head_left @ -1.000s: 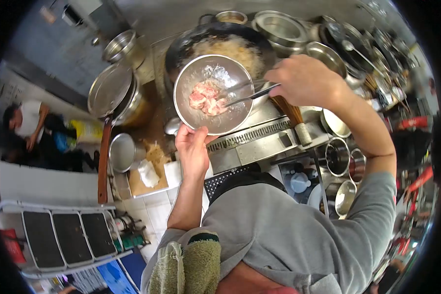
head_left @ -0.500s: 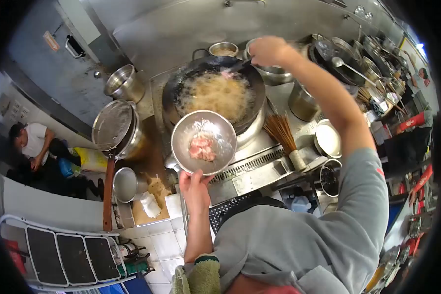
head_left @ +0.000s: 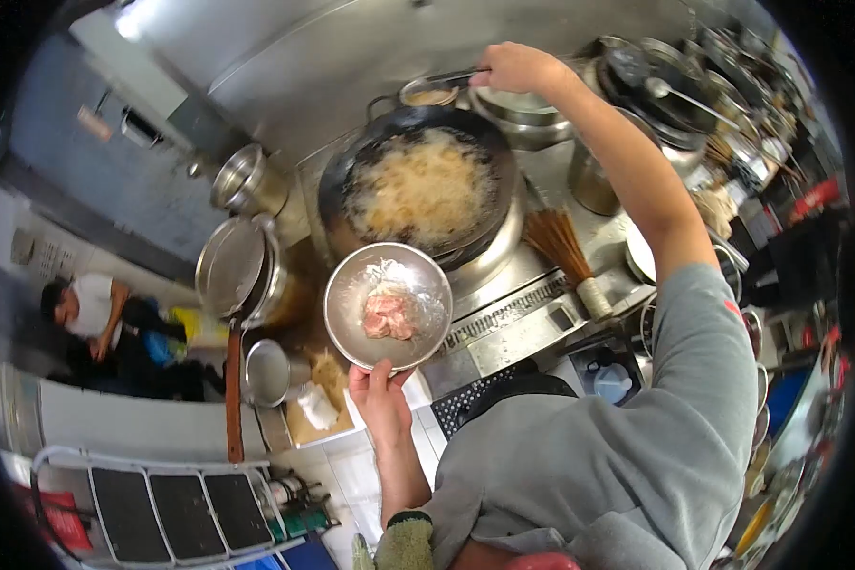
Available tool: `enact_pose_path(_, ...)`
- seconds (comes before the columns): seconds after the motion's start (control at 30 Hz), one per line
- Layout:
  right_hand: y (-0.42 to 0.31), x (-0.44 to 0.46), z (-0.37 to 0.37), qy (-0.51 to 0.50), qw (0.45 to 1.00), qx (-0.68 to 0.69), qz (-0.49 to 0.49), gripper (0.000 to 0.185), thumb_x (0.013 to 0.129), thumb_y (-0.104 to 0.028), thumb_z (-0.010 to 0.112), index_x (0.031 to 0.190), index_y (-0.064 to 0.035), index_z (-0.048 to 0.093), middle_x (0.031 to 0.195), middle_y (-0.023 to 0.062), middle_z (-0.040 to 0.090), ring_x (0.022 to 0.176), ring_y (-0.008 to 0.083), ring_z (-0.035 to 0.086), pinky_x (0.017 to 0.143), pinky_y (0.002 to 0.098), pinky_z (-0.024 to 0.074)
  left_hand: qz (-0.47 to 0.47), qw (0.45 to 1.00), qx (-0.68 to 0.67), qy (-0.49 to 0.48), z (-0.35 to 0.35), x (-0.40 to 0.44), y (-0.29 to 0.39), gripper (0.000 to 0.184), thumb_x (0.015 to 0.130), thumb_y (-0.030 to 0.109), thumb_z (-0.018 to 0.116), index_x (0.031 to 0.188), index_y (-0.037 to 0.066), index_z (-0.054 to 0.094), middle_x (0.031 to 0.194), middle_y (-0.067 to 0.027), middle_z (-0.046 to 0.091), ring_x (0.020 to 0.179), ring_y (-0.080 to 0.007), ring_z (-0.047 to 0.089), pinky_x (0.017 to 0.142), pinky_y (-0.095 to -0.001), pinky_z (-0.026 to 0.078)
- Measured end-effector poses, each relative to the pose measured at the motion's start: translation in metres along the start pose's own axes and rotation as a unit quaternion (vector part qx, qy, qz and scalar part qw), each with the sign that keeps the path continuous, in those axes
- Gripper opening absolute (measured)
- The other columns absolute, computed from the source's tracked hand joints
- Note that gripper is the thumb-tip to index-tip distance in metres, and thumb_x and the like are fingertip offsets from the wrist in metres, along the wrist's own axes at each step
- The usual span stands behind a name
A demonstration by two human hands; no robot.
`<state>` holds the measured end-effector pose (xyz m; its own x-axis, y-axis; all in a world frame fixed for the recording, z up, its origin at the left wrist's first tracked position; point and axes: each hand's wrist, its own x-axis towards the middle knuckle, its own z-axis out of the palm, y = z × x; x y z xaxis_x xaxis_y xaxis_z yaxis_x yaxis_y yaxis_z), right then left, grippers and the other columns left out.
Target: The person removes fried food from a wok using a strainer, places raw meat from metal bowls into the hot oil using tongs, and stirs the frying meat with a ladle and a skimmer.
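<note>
Tongs in our right fingers had cleared the wok on the steel counter; our left fingers gripped a bowl; leftward sat a person.

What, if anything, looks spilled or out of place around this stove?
Mainly the brown board, below and left of the wok: it looks blotched, perhaps from a spill, and a crumpled white bundle lies on it.

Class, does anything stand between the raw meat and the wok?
Only the far rim of the metal bowl stands between the raw meat and the wok. The right hand, holding the tongs, is beyond the wok's far side, clear of that path.
</note>
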<state>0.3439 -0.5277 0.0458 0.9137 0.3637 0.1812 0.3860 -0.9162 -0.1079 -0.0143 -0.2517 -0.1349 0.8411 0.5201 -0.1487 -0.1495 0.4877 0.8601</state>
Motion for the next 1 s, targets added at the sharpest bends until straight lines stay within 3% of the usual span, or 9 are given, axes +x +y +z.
enact_pose_path(0.13, -0.047, -0.122, -0.06, 0.011, 0.98, 0.092, -0.174, 0.037, 0.082, -0.035, 0.065, 0.104, -0.0043, 0.067, 0.09, 0.0201, 0.066, 0.091, 0.0359, 0.063, 0.082, 0.0423, 0.0492, -0.016, 0.996, 0.005, -0.085, 0.022, 0.012, 0.0, 0.011, 0.085, -0.003, 0.053, 0.093, 0.004, 0.052, 0.101, -0.013, 0.061, 0.085, -0.0223, 0.063, 0.067, -0.0378, 0.059)
enact_pose_path(0.33, -0.107, -0.235, -0.066, -0.165, 0.978, -0.082, -0.093, 0.026, 0.081, -0.028, 0.065, 0.087, -0.0037, 0.07, 0.08, 0.0161, 0.068, 0.083, 0.033, 0.066, 0.072, 0.043, 0.0531, -0.063, 0.959, 0.039, -0.272, 0.049, 0.015, -0.026, 0.025, 0.083, 0.001, 0.055, 0.107, 0.0, 0.05, 0.108, -0.0122, 0.056, 0.096, -0.0235, 0.059, 0.072, -0.0402, 0.058)
enact_pose_path(0.47, -0.089, -0.273, -0.055, -0.134, 0.98, -0.119, -0.087, 0.024, 0.077, -0.026, 0.066, 0.08, -0.0034, 0.07, 0.079, 0.0145, 0.068, 0.082, 0.0321, 0.067, 0.07, 0.0419, 0.0541, -0.115, 0.931, 0.041, -0.345, 0.07, 0.002, -0.041, 0.036, 0.082, 0.001, 0.055, 0.117, -0.001, 0.047, 0.114, -0.0145, 0.054, 0.099, -0.0259, 0.058, 0.071, -0.0389, 0.058)
enact_pose_path(0.53, -0.092, -0.297, -0.072, -0.144, 0.98, -0.136, -0.023, 0.024, 0.076, -0.026, 0.065, 0.084, -0.0044, 0.07, 0.082, 0.0142, 0.069, 0.084, 0.0315, 0.067, 0.071, 0.0419, 0.0537, -0.14, 0.923, 0.035, -0.356, 0.073, -0.006, -0.047, 0.032, 0.083, 0.002, 0.054, 0.114, -0.001, 0.047, 0.116, -0.0155, 0.053, 0.099, -0.0268, 0.058, 0.075, -0.0395, 0.058)
enact_pose_path(0.6, -0.091, -0.315, -0.087, -0.149, 0.979, -0.141, 0.015, 0.026, 0.074, -0.026, 0.063, 0.088, -0.0053, 0.07, 0.086, 0.0138, 0.069, 0.086, 0.031, 0.066, 0.073, 0.0419, 0.0532, -0.158, 0.914, 0.009, -0.374, 0.083, -0.018, -0.041, 0.033, 0.081, 0.0, 0.055, 0.113, -0.002, 0.047, 0.108, -0.0144, 0.055, 0.09, -0.0224, 0.061, 0.065, -0.0325, 0.06)
enact_pose_path(0.63, -0.09, -0.321, -0.092, -0.136, 0.981, -0.138, 0.026, 0.027, 0.075, -0.027, 0.063, 0.089, -0.0057, 0.07, 0.086, 0.013, 0.069, 0.086, 0.0309, 0.066, 0.073, 0.0419, 0.0532, -0.151, 0.906, 0.028, -0.395, 0.08, -0.016, -0.044, 0.029, 0.084, 0.003, 0.051, 0.112, -0.001, 0.048, 0.116, -0.0158, 0.053, 0.1, -0.0265, 0.058, 0.077, -0.0405, 0.057)
enact_pose_path(0.8, -0.092, -0.332, -0.1, -0.163, 0.973, -0.145, 0.08, 0.031, 0.078, -0.03, 0.061, 0.095, -0.0057, 0.069, 0.091, 0.011, 0.069, 0.09, 0.0307, 0.065, 0.075, 0.0417, 0.0525, -0.163, 0.905, 0.025, -0.392, 0.086, -0.026, -0.029, 0.029, 0.083, 0.003, 0.05, 0.112, -0.001, 0.048, 0.116, -0.0157, 0.053, 0.102, -0.026, 0.057, 0.079, -0.0406, 0.057)
enact_pose_path(0.87, -0.092, -0.331, -0.097, -0.166, 0.975, -0.127, 0.078, 0.031, 0.078, -0.03, 0.061, 0.094, -0.0051, 0.069, 0.091, 0.0121, 0.069, 0.09, 0.031, 0.065, 0.076, 0.0419, 0.0522, -0.152, 0.912, 0.015, -0.38, 0.088, -0.03, -0.026, 0.03, 0.083, 0.004, 0.052, 0.112, -0.003, 0.046, 0.108, -0.0152, 0.054, 0.091, -0.0223, 0.062, 0.071, -0.035, 0.061)
enact_pose_path(1.0, -0.094, -0.327, -0.09, -0.174, 0.976, -0.117, 0.057, 0.031, 0.08, -0.03, 0.061, 0.092, -0.0035, 0.07, 0.09, 0.0143, 0.068, 0.091, 0.0318, 0.065, 0.078, 0.0425, 0.0515, -0.129, 0.919, 0.016, -0.373, 0.081, -0.027, -0.023, 0.03, 0.083, 0.004, 0.052, 0.111, -0.004, 0.046, 0.109, -0.0162, 0.055, 0.09, -0.0231, 0.062, 0.07, -0.0344, 0.061)
